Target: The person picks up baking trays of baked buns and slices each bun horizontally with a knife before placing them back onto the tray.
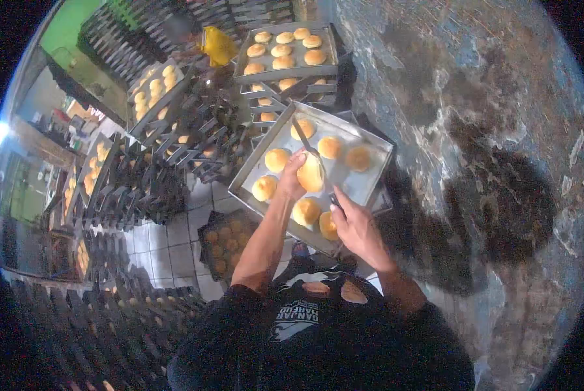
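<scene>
Held one bun (312, 174) in the left hand (293, 176), clamped round its left side, above the middle of a metal tray (363, 184). Gripped a knife (302, 135) by its handle in the closed right hand (357, 228), blade pointing far and slightly left, right against the bun. Looked mid-cut there — probably partly sliced, though could not tell how deep. Counted seven other buns (329, 147) on the tray, apparently whole and awaiting the knife; could make out no finished ones.

Saw farther off a stack of bun-filled trays (288, 75), more laden stacks (125, 179) to the left, and darker buns (230, 244) low down beside the tiled floor (184, 260). Noticed a yellow cloth or garment (219, 45) at the far left, blurred. Had little room between the left stacks and a stained wall (448, 130) at right — and forearms (266, 241) across the tray's near edge.
</scene>
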`<state>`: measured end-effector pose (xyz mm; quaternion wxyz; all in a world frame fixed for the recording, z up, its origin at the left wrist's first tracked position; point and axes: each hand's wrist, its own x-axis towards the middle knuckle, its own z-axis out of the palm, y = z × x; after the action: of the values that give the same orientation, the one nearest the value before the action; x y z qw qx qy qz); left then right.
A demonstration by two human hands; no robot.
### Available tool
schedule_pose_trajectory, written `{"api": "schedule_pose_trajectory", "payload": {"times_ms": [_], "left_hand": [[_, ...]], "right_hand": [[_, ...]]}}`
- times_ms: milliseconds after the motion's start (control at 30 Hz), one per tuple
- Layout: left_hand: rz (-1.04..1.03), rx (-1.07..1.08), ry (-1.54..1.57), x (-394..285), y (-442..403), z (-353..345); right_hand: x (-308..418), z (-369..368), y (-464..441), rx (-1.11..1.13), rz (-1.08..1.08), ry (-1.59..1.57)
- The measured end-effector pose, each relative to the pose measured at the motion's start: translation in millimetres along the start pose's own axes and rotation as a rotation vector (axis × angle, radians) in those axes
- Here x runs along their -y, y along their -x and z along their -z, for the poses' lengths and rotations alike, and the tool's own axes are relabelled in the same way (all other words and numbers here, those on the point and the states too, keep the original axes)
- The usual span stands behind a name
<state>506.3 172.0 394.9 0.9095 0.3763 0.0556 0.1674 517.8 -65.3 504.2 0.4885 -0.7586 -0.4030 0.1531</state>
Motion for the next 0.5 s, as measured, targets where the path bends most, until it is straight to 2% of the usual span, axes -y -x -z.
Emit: {"api": "schedule_pose_trajectory", "payload": {"times_ms": [33,100,167,233,367,433,500], "left_hand": [[0.004,0.002,-0.003,-1,-1,0],[-0.062,-0.147,0.038,-6,-5,11],[-0.092,-0.116,0.027,-18,-1,20],[-0.025,-0.009,0.016,-24,4,19],[0.024,-0.102,0.010,8,8,-7],[0.030,-0.186,0.111,15,5,-11],[0.035,-0.130,0.102,3,1,-5]], "right_hand": [[3,3,3,-0.005,-0.002,-0.003],[16,12,13,0.092,-0.093,0.052],[7,11,40,0.108,-0.078,0.059],[2,8,47,0.121,-0.070,0.066],[-8,-4,12,0.003,-0.029,0.048],[-6,-3,7,-0.028,-0.015,0.064],[4,8,8,0.027,-0.034,0.085]]}}
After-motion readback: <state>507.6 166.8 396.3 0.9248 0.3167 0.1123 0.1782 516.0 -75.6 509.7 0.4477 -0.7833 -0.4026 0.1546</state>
